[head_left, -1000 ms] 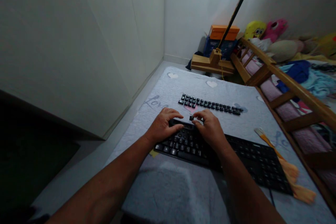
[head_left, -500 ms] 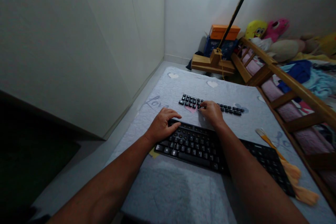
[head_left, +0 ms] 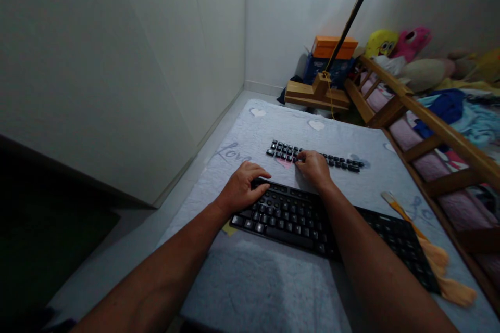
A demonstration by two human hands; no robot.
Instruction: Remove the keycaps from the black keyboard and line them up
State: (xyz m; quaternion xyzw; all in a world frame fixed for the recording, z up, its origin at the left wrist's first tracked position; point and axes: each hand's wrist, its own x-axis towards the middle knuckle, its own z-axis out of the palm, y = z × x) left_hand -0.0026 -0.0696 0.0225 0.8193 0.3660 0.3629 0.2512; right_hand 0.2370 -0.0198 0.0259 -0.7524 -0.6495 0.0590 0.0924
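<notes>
A black computer keyboard (head_left: 289, 221) lies across the cloth, turned at a slant. Some of its upper-left positions show bare round stems instead of caps. My left hand (head_left: 246, 187) grips its back left corner, thumb on top and fingers along the far edge. Beyond the keyboard, loose black keycaps (head_left: 284, 151) are laid out in rows. Over the middle of these rows my right hand (head_left: 313, 167) is closed, fingertips pinched at a keycap that they mostly hide. My right forearm passes above the keyboard and covers part of it.
A yellow-handled brush (head_left: 396, 205) and an orange cloth (head_left: 449, 276) lie right of the keyboard. A yellow piece (head_left: 229, 229) pokes out under its left corner. Along the right runs a wooden bed rail (head_left: 433, 114); a wooden stand (head_left: 316, 94) is at the back, a pale panel (head_left: 164, 62) at left.
Almost nothing differs. My right hand has shifted very slightly left among the keycaps, while my left hand stays at the keyboard's corner.
</notes>
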